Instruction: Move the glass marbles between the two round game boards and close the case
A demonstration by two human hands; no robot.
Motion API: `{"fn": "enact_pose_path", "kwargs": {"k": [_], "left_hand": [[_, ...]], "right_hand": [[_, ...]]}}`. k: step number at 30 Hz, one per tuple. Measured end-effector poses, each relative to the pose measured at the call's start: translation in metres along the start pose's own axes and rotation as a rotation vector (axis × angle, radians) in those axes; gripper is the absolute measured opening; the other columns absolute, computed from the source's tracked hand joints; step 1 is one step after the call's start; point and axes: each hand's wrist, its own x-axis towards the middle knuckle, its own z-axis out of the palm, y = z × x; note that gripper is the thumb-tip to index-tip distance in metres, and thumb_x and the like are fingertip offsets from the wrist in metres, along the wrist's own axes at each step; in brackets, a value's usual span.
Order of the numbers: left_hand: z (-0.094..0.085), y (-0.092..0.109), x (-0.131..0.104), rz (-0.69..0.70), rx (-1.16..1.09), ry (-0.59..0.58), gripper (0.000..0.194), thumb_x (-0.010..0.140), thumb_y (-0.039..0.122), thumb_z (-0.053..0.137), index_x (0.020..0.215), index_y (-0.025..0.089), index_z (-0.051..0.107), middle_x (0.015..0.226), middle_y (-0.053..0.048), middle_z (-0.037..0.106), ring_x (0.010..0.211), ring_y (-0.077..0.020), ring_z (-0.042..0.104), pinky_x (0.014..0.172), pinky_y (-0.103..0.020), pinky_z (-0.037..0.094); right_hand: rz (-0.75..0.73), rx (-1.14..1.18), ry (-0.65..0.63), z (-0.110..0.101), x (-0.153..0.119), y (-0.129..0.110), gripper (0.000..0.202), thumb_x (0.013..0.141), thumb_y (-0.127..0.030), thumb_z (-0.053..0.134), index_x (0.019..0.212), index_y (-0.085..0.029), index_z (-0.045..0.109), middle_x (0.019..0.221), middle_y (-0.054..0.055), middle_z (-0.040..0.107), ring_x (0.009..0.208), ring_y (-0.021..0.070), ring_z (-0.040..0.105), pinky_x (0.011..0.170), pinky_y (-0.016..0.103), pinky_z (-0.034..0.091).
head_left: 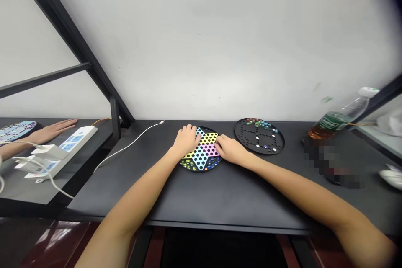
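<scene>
A round Chinese checkers board [201, 162] lies on the dark desk, its perforated star coloured light blue, yellow and pink. Glass marbles [187, 164] sit in the compartments between the star's points, greenish at the lower left and blue at the lower right. My left hand [186, 139] covers the board's upper left, fingers bent over its edge and thumb on the star. At the right edge, my right hand [229, 149] has its fingers curled against the star's points. The undersides of both hands and some fingertips are hidden.
A black round tray [266, 150] with holes and several coloured marbles lies right of the board. Farther right are a tilted drink bottle [334, 121] and a white mouse [391, 176]. A white cable [128, 145] and power strip [67, 146] lie left, near another person's hand [58, 127].
</scene>
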Motion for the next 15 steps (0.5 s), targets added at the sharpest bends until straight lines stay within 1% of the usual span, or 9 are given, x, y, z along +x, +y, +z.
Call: {"fn": "enact_pose_path", "kwargs": {"k": [4,9,15], "left_hand": [[0.002,-0.001,0.000,0.009,0.015,-0.005,0.035,0.100,0.037,0.037,0.122,0.016,0.055,0.117,-0.014,0.059,0.109,-0.0283,0.055,0.090,-0.040,0.044],[0.000,0.000,-0.001,0.020,0.025,0.000,0.036,0.100,0.037,0.037,0.122,0.015,0.055,0.116,-0.014,0.059,0.108,-0.0284,0.056,0.089,-0.040,0.045],[-0.002,0.001,0.000,0.013,0.029,-0.015,0.033,0.100,0.036,0.037,0.119,0.016,0.056,0.116,-0.013,0.060,0.108,-0.0276,0.056,0.089,-0.039,0.045]], "right_hand": [[0.013,-0.018,-0.028,0.000,0.006,-0.001,0.028,0.105,-0.032,0.034,0.108,-0.016,0.056,0.106,0.013,0.064,0.084,0.0229,0.068,0.075,0.031,0.045],[-0.048,0.006,-0.072,0.003,0.014,0.007,0.032,0.106,-0.035,0.031,0.102,-0.018,0.058,0.098,0.012,0.070,0.088,0.0237,0.068,0.075,0.030,0.042],[-0.028,0.033,-0.062,0.003,0.017,0.009,0.033,0.105,-0.040,0.037,0.096,-0.019,0.061,0.094,0.010,0.072,0.087,0.0220,0.068,0.072,0.027,0.040]]}}
